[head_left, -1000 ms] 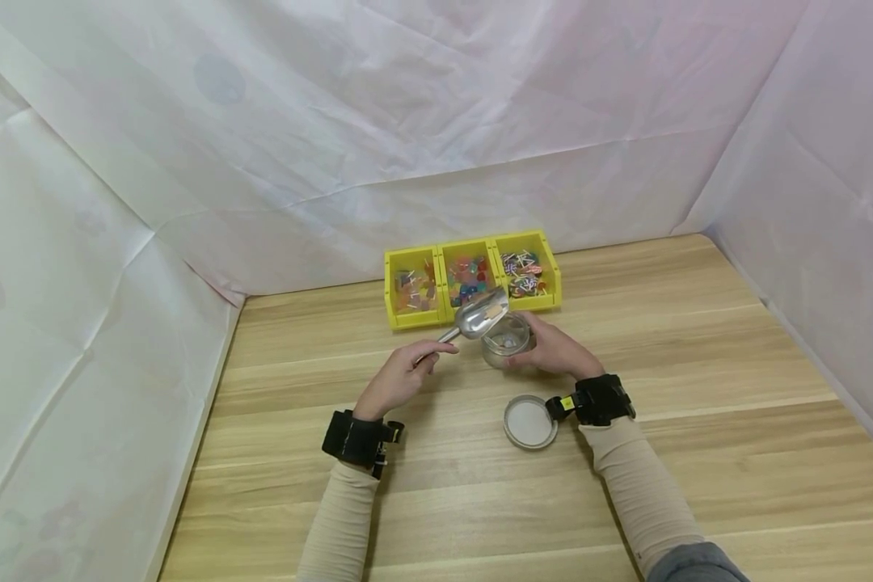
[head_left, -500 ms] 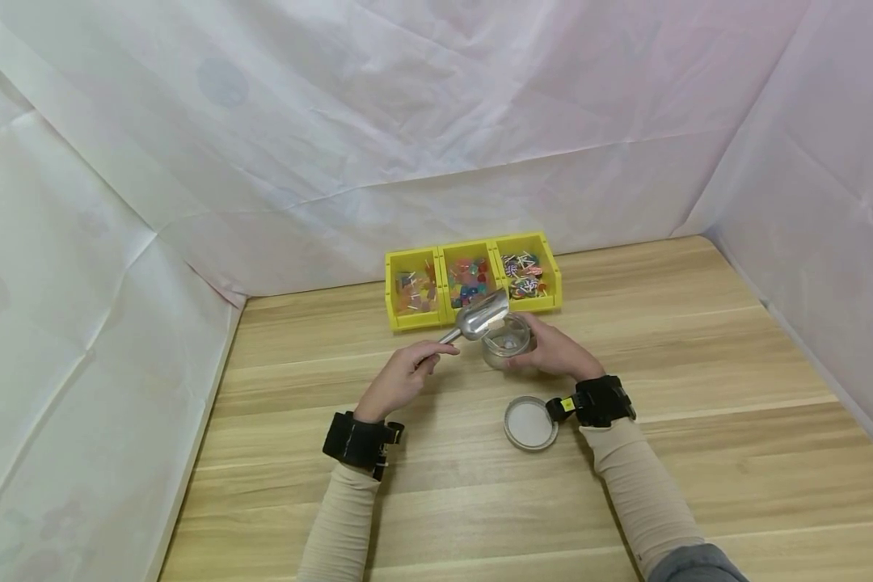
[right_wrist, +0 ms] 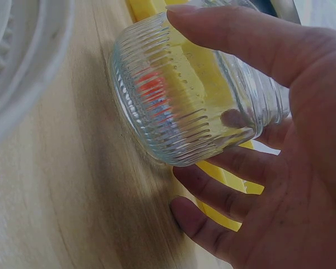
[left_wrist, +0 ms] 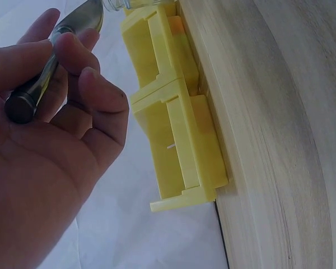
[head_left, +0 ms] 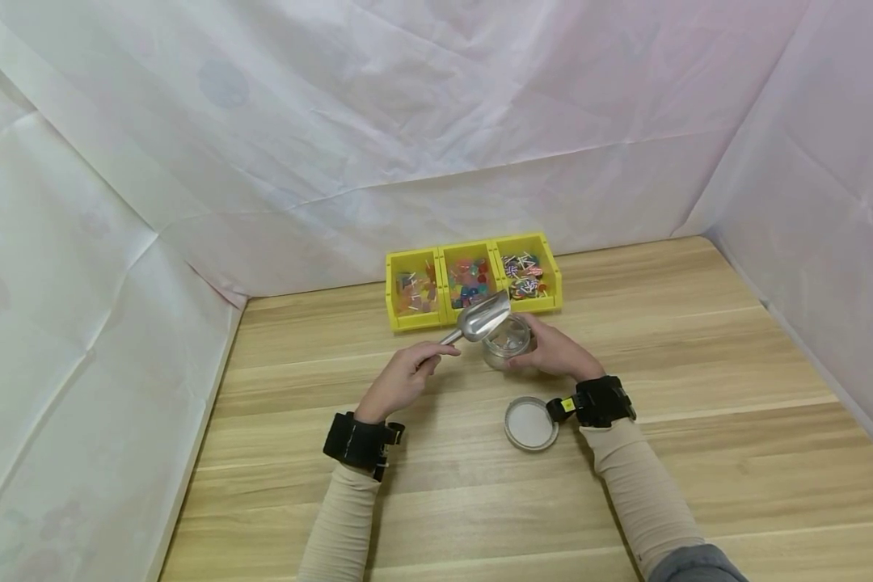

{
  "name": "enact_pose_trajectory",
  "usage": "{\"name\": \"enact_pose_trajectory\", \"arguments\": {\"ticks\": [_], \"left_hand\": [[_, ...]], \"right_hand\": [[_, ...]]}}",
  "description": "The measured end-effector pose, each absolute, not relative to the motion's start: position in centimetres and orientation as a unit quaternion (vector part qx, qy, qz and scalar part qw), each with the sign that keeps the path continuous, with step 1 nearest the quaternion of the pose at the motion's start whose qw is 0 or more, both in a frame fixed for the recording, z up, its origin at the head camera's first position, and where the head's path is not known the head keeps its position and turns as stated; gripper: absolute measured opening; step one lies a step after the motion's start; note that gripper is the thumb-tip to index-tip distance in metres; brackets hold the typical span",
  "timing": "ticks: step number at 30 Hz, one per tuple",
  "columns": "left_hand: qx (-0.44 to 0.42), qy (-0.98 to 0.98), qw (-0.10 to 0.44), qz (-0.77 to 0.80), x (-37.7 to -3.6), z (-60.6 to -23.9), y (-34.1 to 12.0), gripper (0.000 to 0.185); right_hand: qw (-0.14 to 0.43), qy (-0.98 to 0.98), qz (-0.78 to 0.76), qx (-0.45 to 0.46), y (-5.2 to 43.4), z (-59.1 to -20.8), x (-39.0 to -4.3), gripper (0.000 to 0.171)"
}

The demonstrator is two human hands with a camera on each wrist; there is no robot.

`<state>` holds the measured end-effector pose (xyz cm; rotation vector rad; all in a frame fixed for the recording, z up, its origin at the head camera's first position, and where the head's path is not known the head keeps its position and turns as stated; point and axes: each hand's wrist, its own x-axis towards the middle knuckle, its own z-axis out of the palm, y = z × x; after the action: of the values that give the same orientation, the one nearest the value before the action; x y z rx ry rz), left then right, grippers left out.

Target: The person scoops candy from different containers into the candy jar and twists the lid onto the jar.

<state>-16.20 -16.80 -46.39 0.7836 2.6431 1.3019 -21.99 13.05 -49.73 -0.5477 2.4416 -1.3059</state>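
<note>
My left hand [head_left: 398,378] grips a metal scoop [head_left: 482,315] by its handle, fingers curled round it in the left wrist view. The scoop's bowl tilts over the mouth of a ribbed glass jar [head_left: 505,343] and shows bare metal inside. My right hand [head_left: 556,349] holds the jar from its right side, thumb on the near side and fingers round the far side. In the right wrist view a few red and blue bits show through the glass jar [right_wrist: 162,101]. A round lid [head_left: 530,423] lies on the table just below the right hand.
Behind the jar stand three joined yellow bins [head_left: 473,279] with small colourful candies and lollipop-like pieces in them. The wooden table [head_left: 451,501] reaches back to a white cloth wall [head_left: 407,145], with more cloth at both sides.
The scoop has tipped toward the jar, and the light-coloured piece in its bowl has slid out at the jar's mouth. The right hand and jar have stayed in place.
</note>
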Motion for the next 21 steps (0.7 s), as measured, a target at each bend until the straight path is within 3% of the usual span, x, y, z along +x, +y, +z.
{"name": "enact_pose_trajectory", "arguments": {"ticks": [21], "left_hand": [[0.265, 0.865, 0.042, 0.425, -16.11, -46.32, -16.75, 0.035]], "right_hand": [[0.158, 0.858, -0.451, -0.187, 12.97, -49.75, -21.90, 0.092]]}}
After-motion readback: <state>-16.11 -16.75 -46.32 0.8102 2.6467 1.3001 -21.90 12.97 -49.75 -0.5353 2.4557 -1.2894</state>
